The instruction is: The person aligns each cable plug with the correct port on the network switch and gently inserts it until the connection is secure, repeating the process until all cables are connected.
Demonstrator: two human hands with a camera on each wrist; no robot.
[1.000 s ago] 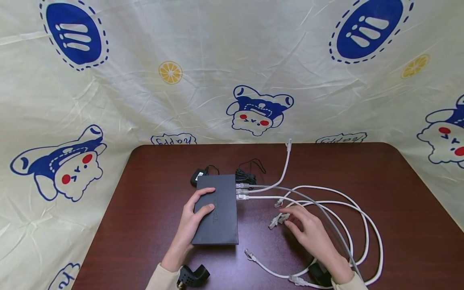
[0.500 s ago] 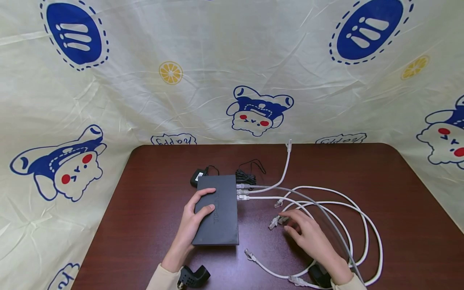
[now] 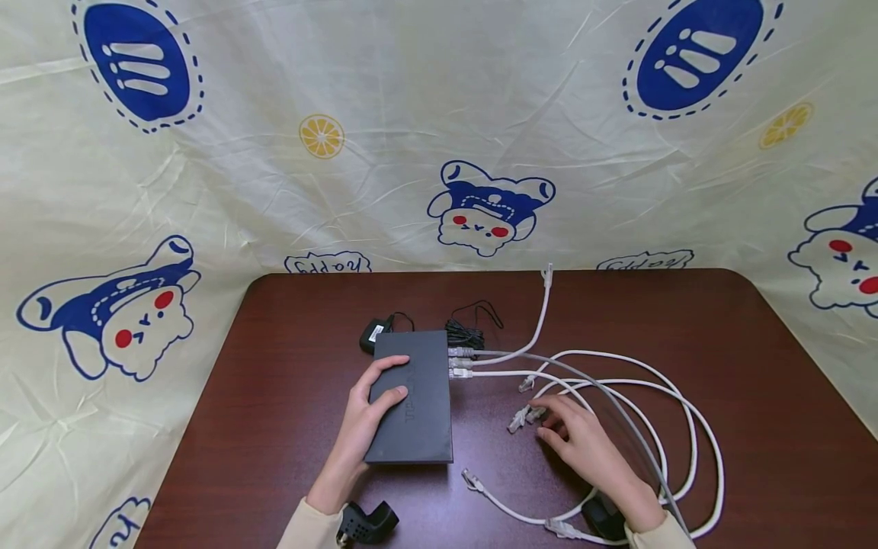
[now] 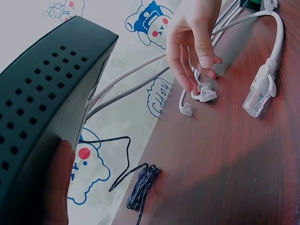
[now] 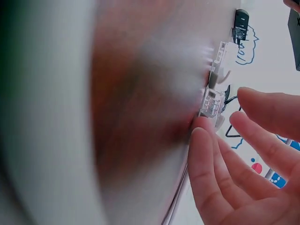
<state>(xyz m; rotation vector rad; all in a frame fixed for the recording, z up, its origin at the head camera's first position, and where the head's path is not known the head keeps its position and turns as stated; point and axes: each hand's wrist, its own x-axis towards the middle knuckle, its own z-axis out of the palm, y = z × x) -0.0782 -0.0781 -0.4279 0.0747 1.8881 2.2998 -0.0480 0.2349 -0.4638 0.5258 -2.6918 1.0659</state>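
Observation:
My left hand point(image 3: 360, 415) holds a dark grey network switch point(image 3: 418, 419) by its left side, the thumb on the top face. Three network cable plugs point(image 3: 459, 363) sit in the switch's right edge. My right hand point(image 3: 583, 442) hovers low over the table, fingers loosely bent and thumb apart. Its fingertips are right at a pair of clear cable plugs point(image 3: 517, 421). In the left wrist view one such plug point(image 4: 206, 93) lies just under those fingers. Seen from the right wrist, the thumb stands away from the plug point(image 5: 212, 104), with nothing pinched.
White network cables point(image 3: 716, 457) loop over the right side of the brown table point(image 3: 775, 427). Another loose plug point(image 3: 472, 480) lies near the front. Behind the switch are a black power adapter point(image 3: 370, 334) and its bundled cord point(image 3: 464, 335). One cable end point(image 3: 546, 278) sticks up toward the back.
My right thumb has drawn back from the cable plug, and the hand has shifted slightly toward me. The left hand and the switch have hardly moved.

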